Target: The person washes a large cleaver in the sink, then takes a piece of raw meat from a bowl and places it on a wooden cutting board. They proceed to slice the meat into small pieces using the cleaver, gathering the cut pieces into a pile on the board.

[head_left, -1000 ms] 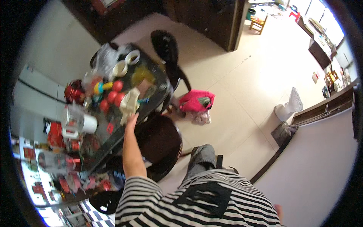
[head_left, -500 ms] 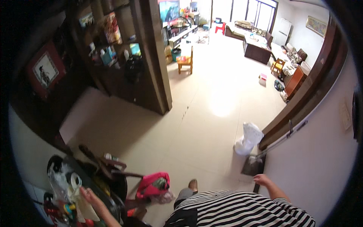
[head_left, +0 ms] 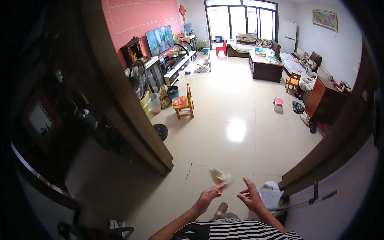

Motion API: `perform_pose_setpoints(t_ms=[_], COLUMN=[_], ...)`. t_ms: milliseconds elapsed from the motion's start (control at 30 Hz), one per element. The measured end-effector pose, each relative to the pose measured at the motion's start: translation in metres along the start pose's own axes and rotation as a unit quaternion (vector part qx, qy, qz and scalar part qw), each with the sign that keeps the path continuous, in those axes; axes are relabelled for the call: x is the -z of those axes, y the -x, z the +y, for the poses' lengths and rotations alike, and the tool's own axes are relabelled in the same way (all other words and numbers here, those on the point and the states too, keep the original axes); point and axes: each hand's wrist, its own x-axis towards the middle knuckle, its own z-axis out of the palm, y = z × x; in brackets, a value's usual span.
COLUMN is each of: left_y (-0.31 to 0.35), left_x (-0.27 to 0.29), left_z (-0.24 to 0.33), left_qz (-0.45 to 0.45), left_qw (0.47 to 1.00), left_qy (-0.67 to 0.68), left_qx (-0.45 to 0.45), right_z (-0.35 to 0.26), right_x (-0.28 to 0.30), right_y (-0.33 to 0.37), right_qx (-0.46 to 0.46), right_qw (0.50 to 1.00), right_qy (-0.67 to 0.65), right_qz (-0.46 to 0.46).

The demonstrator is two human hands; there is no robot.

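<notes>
My left hand (head_left: 208,199) is closed on one end of a cream cloth (head_left: 219,176), which is smeared by motion and hangs out ahead of the fingertips. To its right, my right hand (head_left: 252,197) is raised with its fingers apart and nothing in them. The two hands are a short way from each other, in front of my striped top. Behind my right hand, a white plastic bag (head_left: 272,195) stands on the floor, partly covered by that hand.
A dark door frame (head_left: 132,116) rises on the left and another (head_left: 332,148) on the right. Beside the right wall leans a long-handled tool (head_left: 304,204). Farther in are a small wooden chair (head_left: 184,105), a pink-and-white stool (head_left: 278,104), a dark low table (head_left: 265,72) and a wooden cabinet (head_left: 326,100).
My left hand has come from the cluttered chair at the lower left to the middle, bringing the cream cloth. My right hand has moved inward from the right wall. The view has shifted toward the room.
</notes>
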Motion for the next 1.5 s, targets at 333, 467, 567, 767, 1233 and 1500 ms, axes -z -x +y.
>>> perform_pose_setpoints(t_ms=[333, 467, 567, 767, 1233, 1500], left_y=[-0.239, -0.351, -0.444, -0.629, -1.011, -1.221], left_x=[0.04, 0.074, 0.089, 0.042, 0.024, 0.007], left_z=[0.082, 0.079, 0.093, 0.148, 0.172, 0.199], left_qz=[-0.081, -0.012, -0.029, -0.17, -0.115, -0.038], left_qw=[0.988, 0.996, 0.99, 0.926, 0.846, 0.715], left_qy=[0.053, 0.0, -0.116, -0.323, -0.503, -0.59], left_qx=[0.118, 0.093, 0.074, 0.095, -0.133, -0.374], right_z=[0.026, 0.06, 0.072, 0.076, 0.18, 0.226], right_x=[0.074, 0.116, 0.152, 0.224, 0.397, 0.511], right_y=[-0.232, -0.343, -0.425, -0.556, -0.866, -1.044], right_qx=[-0.03, -0.015, -0.017, -0.034, -0.267, -0.317], right_qw=[0.994, 0.986, 0.975, 0.992, 0.837, 0.774], right_qy=[0.071, 0.167, 0.205, 0.062, -0.458, -0.541], right_qz=[-0.08, -0.004, 0.081, 0.105, -0.133, -0.086])
